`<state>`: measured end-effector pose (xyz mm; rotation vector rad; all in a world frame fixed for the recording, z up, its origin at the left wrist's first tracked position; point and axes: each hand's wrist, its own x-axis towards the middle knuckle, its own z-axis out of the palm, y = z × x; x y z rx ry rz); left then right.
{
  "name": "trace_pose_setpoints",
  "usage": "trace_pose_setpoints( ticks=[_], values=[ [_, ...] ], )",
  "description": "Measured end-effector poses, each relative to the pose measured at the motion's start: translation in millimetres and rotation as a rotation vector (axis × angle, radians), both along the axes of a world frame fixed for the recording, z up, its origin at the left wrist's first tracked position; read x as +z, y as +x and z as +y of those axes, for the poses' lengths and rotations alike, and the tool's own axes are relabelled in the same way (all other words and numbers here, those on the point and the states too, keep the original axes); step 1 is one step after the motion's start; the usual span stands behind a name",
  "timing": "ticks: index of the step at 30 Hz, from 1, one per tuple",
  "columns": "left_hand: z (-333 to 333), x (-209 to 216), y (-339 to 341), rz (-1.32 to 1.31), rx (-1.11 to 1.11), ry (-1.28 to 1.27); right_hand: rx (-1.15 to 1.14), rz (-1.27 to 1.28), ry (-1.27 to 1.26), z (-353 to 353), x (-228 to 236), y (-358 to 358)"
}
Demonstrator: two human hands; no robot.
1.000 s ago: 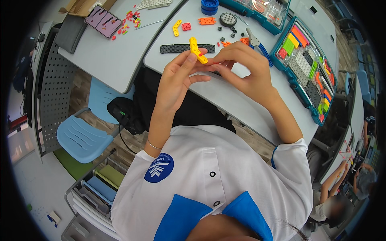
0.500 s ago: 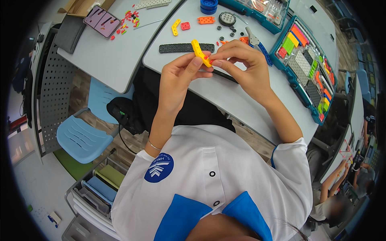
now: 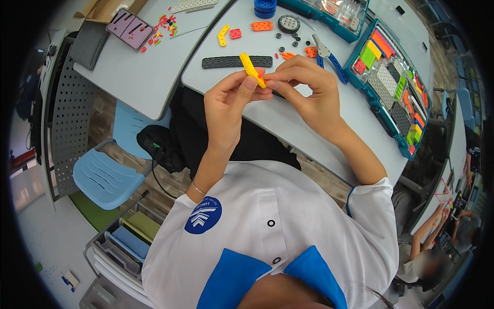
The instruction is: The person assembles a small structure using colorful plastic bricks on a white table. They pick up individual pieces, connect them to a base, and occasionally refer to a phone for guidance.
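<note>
- Head view: my left hand (image 3: 226,98) pinches a yellow connector piece (image 3: 249,64) between thumb and fingers, near its lower end; upper end sticks out past the fingertips, tilted left.
- Small red pin (image 3: 261,76) on that lower end, facing my right hand (image 3: 314,92). Can't tell if it's fully seated.
- Right hand: thumb and forefinger brought in at the red pin, other fingers curled. Can't tell if the tips are closed on pin or piece; fingers hide it.
- Both hands over the near part of the table (image 3: 319,129), nearly meeting at the yellow piece.
- Just beyond left hand: long black strip (image 3: 226,62). Farther past it: bent yellow piece (image 3: 223,35) and red square (image 3: 235,34), side by side.
- Ahead of both hands: orange plate (image 3: 262,26), wheel (image 3: 289,24) to its right, blue rims (image 3: 265,7) farthest out.
- Just beyond right hand: pliers-like tool (image 3: 324,50), grey with blue handles.
- Right of right hand, well apart: teal parts case (image 3: 409,153), open, filled with coloured pieces.
- Far left of left hand: phone (image 3: 129,29), screen lit, beside scattered small pieces (image 3: 163,24), mostly red.
</note>
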<state>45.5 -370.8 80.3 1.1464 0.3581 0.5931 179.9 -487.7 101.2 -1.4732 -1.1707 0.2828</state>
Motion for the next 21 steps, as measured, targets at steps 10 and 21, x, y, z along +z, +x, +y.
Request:
trace_pose_setpoints(
  ticks=[10,21],
  values=[
    [0.2,3.6,3.0,-0.042,0.115,0.028,-0.089,-0.19,0.044,3.3,-2.9,-8.3],
    [-2.5,4.9,2.8,-0.038,0.119,0.173,-0.087,-0.319,0.038,3.0,8.4,-0.2]
  ],
)
